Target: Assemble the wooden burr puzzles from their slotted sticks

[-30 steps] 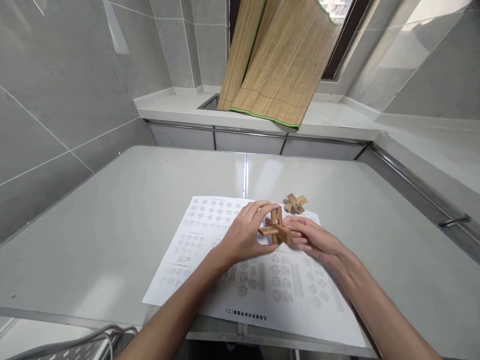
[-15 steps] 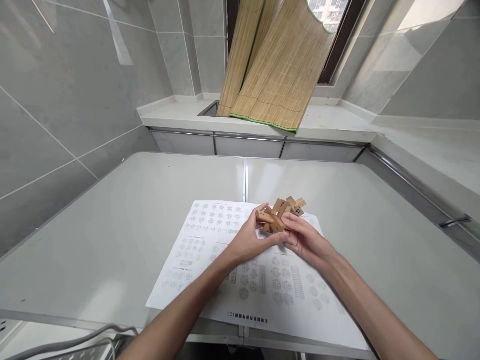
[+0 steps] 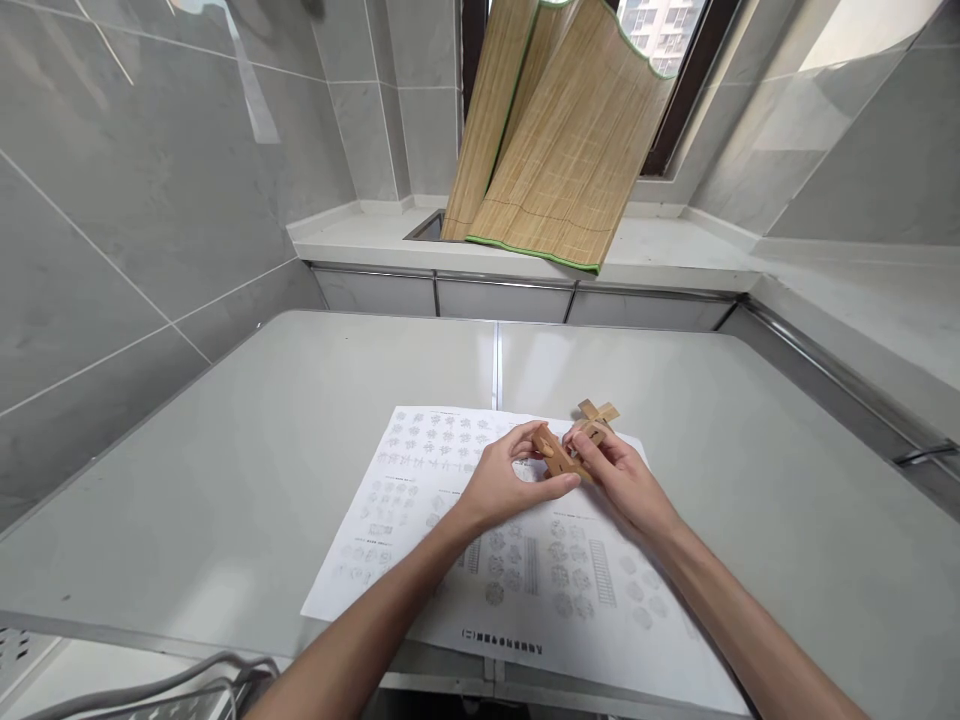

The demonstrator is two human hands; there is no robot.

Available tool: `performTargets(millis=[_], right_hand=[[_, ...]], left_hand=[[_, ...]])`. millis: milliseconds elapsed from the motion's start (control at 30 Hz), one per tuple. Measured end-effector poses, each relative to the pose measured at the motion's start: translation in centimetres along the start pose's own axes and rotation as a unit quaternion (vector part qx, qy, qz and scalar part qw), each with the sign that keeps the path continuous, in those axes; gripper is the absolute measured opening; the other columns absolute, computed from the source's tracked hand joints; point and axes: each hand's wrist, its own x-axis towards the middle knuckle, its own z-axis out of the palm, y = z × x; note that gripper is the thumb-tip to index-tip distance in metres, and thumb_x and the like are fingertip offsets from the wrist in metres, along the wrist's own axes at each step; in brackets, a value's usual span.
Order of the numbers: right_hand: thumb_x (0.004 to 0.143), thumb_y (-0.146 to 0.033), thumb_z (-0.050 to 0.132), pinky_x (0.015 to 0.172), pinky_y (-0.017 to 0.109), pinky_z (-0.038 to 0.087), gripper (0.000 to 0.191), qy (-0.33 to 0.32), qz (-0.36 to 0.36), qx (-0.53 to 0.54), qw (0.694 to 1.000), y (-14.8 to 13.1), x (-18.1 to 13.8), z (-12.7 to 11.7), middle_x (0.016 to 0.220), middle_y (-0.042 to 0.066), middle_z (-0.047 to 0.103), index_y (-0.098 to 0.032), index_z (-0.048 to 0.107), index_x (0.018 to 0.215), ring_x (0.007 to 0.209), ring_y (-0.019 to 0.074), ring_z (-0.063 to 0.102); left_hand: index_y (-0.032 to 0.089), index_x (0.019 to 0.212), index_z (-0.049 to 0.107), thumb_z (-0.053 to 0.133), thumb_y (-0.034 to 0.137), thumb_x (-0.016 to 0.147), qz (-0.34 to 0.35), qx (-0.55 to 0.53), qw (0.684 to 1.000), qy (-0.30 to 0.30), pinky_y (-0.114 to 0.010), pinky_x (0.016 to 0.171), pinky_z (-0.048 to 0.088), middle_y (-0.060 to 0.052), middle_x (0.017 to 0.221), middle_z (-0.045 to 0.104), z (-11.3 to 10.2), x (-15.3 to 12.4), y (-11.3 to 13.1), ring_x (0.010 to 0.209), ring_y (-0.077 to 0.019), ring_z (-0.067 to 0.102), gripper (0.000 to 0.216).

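My left hand (image 3: 504, 478) is closed on brown wooden puzzle blocks (image 3: 556, 455), its thumb along the near side and its fingers at the far end. Close against its right side, my right hand (image 3: 621, 472) pinches a notched wooden puzzle piece (image 3: 592, 432), partly covered by the fingers. Just past the right hand are light wooden puzzle pieces (image 3: 598, 411) in a cross shape; whether they touch the held piece I cannot tell. Under both hands lies a white printed sheet (image 3: 465, 510) with rows of small puzzle diagrams.
The sheet rests on a pale grey folding table (image 3: 225, 480) with a metal seam (image 3: 496, 365) down its middle. Behind the table stand a white ledge (image 3: 360, 240) and a bamboo mat (image 3: 570, 170) by the window. Cables (image 3: 165, 680) lie at the lower left.
The wooden cluster between my hands has turned and looks less bulky. My right hand has shifted its grip to a piece at the right side. The view has moved slightly.
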Motion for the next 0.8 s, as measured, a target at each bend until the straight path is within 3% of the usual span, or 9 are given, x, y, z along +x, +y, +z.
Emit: performTargets(millis=[200, 333, 433, 500, 700, 800], right_hand=[[0.088, -0.066, 0.074, 0.086, 0.032, 0.048, 0.042, 0.022, 0.011, 0.025, 0.999, 0.4, 0.1, -0.1, 0.096, 0.003, 0.066, -0.024, 0.072, 0.09, 0.095, 0.0221, 0.06], [0.087, -0.067, 0.074, 0.092, 0.035, 0.046, 0.044, 0.029, 0.006, 0.02, 0.999, 0.7, 0.4, -0.2, 0.096, 0.003, 0.065, -0.024, 0.073, 0.088, 0.099, 0.0235, 0.059], [0.088, -0.067, 0.074, 0.095, 0.036, 0.046, 0.043, 0.03, 0.016, 0.034, 0.999, 1.2, 0.6, -0.3, 0.098, 0.003, 0.065, -0.024, 0.073, 0.088, 0.102, 0.0241, 0.06], [0.088, -0.067, 0.074, 0.097, 0.038, 0.047, 0.042, 0.025, 0.025, 0.046, 0.998, 1.6, 0.7, -0.3, 0.1, 0.003, 0.066, -0.025, 0.073, 0.091, 0.104, 0.0247, 0.06], [0.087, -0.071, 0.072, 0.099, 0.042, 0.048, 0.048, 0.012, 0.037, 0.036, 0.999, 2.2, 0.9, -0.1, 0.107, 0.006, 0.071, -0.023, 0.074, 0.095, 0.109, 0.0284, 0.063], [0.086, -0.072, 0.071, 0.097, 0.041, 0.049, 0.049, 0.011, 0.039, 0.026, 0.999, 2.1, 0.9, -0.1, 0.106, 0.006, 0.071, -0.023, 0.073, 0.092, 0.106, 0.028, 0.064]], left_hand=[[0.017, 0.14, 0.059, 0.09, 0.04, 0.078, 0.0, -0.089, 0.995, 0.034, -0.051, 0.117, 0.046, -0.018, 0.139, 0.067, -0.8, 0.9, -0.3, 0.13, -0.0322, 0.064, 0.073], [0.017, 0.144, 0.053, 0.088, 0.044, 0.079, -0.006, -0.086, 0.987, 0.134, -0.048, 0.114, 0.048, -0.018, 0.141, 0.065, -1.6, 1.6, -0.7, 0.129, -0.0297, 0.064, 0.079], [0.019, 0.144, 0.05, 0.092, 0.047, 0.072, 0.001, 0.017, 0.974, 0.225, -0.047, 0.109, 0.05, -0.018, 0.143, 0.061, -2.0, 1.8, -1.1, 0.126, -0.0305, 0.063, 0.088], [0.02, 0.143, 0.051, 0.093, 0.05, 0.069, -0.003, 0.106, 0.961, 0.254, -0.047, 0.106, 0.05, -0.016, 0.14, 0.062, -2.3, 1.8, -1.2, 0.124, -0.032, 0.063, 0.09], [0.02, 0.135, 0.054, 0.086, 0.046, 0.072, 0.059, 0.306, 0.91, 0.274, -0.047, 0.113, 0.045, -0.013, 0.135, 0.056, -4.0, 1.5, -1.1, 0.132, -0.0337, 0.054, 0.075], [0.017, 0.138, 0.053, 0.082, 0.047, 0.075, 0.04, 0.37, 0.887, 0.274, -0.049, 0.114, 0.044, -0.015, 0.133, 0.057, -6.1, 0.7, -1.0, 0.132, -0.035, 0.053, 0.076]])
